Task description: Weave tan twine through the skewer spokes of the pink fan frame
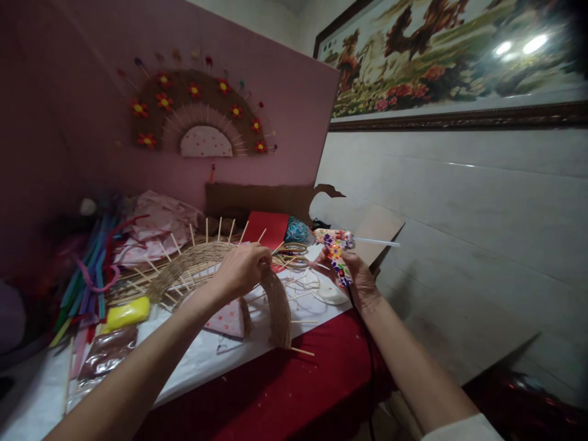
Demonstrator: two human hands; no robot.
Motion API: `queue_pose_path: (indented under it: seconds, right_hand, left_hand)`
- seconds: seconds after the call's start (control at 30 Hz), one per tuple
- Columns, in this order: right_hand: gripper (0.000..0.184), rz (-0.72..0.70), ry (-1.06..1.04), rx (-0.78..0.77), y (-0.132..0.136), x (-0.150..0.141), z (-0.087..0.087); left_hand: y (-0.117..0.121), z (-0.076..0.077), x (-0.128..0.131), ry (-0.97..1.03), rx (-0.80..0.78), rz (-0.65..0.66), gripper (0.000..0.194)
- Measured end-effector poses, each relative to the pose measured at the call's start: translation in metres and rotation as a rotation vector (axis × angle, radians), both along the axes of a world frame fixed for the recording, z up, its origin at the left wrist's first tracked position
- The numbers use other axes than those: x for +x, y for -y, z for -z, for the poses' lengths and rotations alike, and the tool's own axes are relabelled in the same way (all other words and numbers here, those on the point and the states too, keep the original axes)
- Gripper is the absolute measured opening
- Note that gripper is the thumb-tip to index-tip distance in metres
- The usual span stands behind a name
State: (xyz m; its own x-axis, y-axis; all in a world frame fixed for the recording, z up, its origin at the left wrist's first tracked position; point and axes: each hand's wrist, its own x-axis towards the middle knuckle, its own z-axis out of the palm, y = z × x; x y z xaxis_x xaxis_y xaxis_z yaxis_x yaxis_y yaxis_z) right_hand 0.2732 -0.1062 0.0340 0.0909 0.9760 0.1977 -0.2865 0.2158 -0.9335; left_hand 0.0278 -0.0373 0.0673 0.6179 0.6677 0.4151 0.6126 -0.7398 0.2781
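Observation:
My left hand [243,269] is closed at the upper right of an arch covered in brown twine [278,306], its fingertips pinched against the band. Thin wooden sticks [206,229] poke out around the arch's outer edge. Inside the curve lies a pink dotted half-round piece [226,321], partly hidden by my left forearm. My right hand [361,278] grips a flower-patterned glue gun [337,252], held just right of the arch. A clear glue stick [379,242] sticks out of the gun's back, and a black cord [367,343] hangs from its handle.
A finished-looking twine arch with red flowers [194,90] is on the pink board [294,122] behind. Pipe cleaners [89,269], a yellow packet [126,314] and crumpled pink fabric [158,226] lie left. Red card [266,229] stands behind; red cloth [285,392] covers the front edge.

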Motion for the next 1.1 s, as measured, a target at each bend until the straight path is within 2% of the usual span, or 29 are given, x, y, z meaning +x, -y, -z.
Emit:
queue_pose_path:
  seconds: [0.17, 0.37, 0.43, 0.5, 0.57, 0.63, 0.8, 1.1]
  right_hand:
    - [0.029, 0.066, 0.093, -0.030, 0.025, -0.003, 0.001]
    - [0.022, 0.160, 0.470, 0.018, 0.055, -0.024, -0.012]
    - [0.023, 0.113, 0.515, 0.030, 0.062, -0.032, -0.018]
    - [0.031, -0.017, 0.539, -0.048, 0.066, -0.041, -0.022]
    - [0.040, -0.119, 0.552, -0.174, 0.068, -0.051, -0.024]
    - [0.045, -0.148, 0.567, -0.228, 0.066, -0.060, -0.022]
    - [0.050, -0.132, 0.582, -0.266, 0.058, -0.068, -0.016]
    - [0.049, -0.092, 0.575, -0.239, 0.056, -0.072, -0.021]
  left_hand:
    - [-0.002, 0.003, 0.000, 0.000, 0.015, 0.006, 0.014]
    - [-0.002, 0.006, 0.000, 0.015, 0.010, 0.036, 0.014]
    - [-0.002, 0.006, 0.000, 0.025, 0.012, 0.057, 0.016]
    - [-0.001, 0.006, 0.000, 0.034, 0.004, 0.074, 0.015]
    - [-0.001, 0.006, 0.000, 0.041, -0.006, 0.083, 0.015]
    - [0.000, 0.005, 0.001, 0.041, -0.008, 0.088, 0.016]
    - [0.005, 0.002, 0.001, 0.034, 0.010, 0.061, 0.016]
    - [0.011, 0.003, 0.003, 0.053, 0.101, 0.043, 0.018]
